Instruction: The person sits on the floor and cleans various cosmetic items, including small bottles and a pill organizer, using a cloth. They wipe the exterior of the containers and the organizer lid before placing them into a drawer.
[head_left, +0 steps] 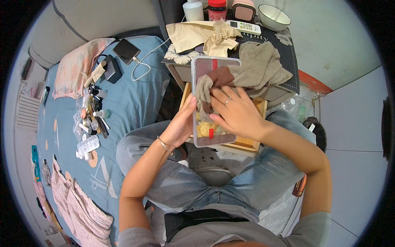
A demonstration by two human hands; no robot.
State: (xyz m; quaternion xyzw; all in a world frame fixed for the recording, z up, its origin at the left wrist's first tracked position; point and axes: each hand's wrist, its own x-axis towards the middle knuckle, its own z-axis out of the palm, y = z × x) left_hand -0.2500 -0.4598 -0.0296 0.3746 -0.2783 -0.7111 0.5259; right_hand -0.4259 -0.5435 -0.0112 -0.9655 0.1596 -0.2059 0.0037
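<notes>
My left hand [182, 123] grips the left side of a clear plastic container lid or box [215, 142] marked with red strips, tilted over an open wooden drawer [262, 109]. My right hand [236, 111], with a ring on one finger, presses its spread fingers on a grey-brown cloth [257, 60] that lies across the plastic surface. The cloth reaches from there up onto the nightstand top, and a darker brown patch shows in it. Something yellow and crumpled [205, 128] is seen at the lower part of the container; whether it lies inside or behind is unclear.
On the nightstand [284, 55] are a cream cloth [188, 35], a remote control [245, 27], a bowl [274, 18], a white bottle [193, 11] and a red-lidded jar [217, 10]. The bed [135, 102] at left holds a phone [126, 51], a pillow [78, 68] and several small bottles and cosmetics.
</notes>
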